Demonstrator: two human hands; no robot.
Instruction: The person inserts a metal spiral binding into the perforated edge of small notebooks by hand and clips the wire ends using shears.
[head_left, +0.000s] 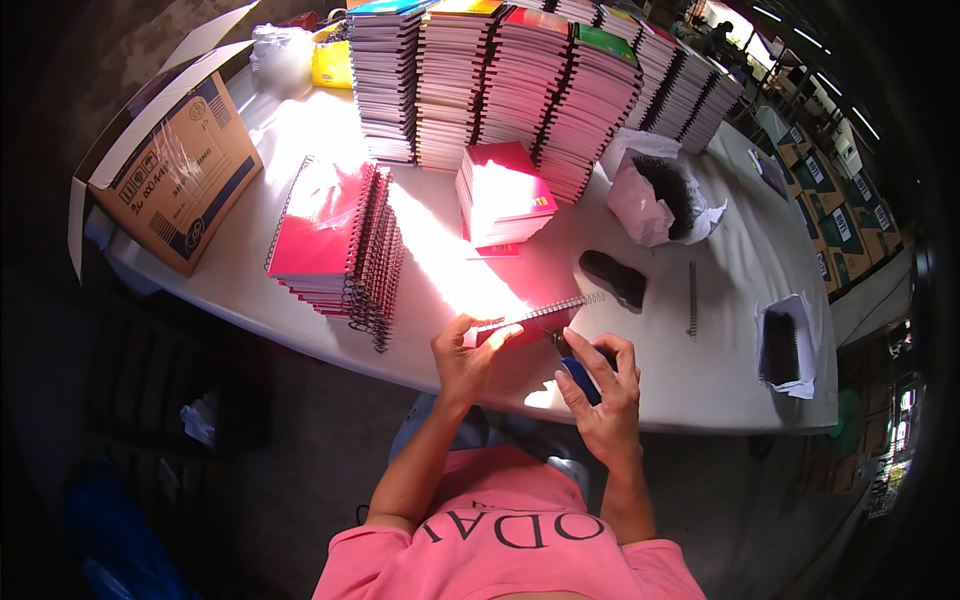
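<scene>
My left hand (465, 362) is closed on the near left edge of a red notebook (535, 326), thumb on top, just over the table's front edge. A metal spiral coil (560, 308) runs along the notebook's far edge, and its loose end sticks out past the right corner. In my right hand (608, 405) is a pair of blue-handled pliers (582, 381). Their jaws point toward the notebook's right side; whether they touch it I cannot tell. Beyond the pliers lies a dark, elongated object (612, 280). Farther right rests a single loose coil (692, 300).
Red spiral notebooks (318, 225) are stacked to the left, with a cardboard box (185, 175) beyond. Red booklets (507, 195) form a smaller pile before tall notebook stacks (450, 90). Dark coils fill a paper wrapping (640, 205) and a white container (803, 372) at right.
</scene>
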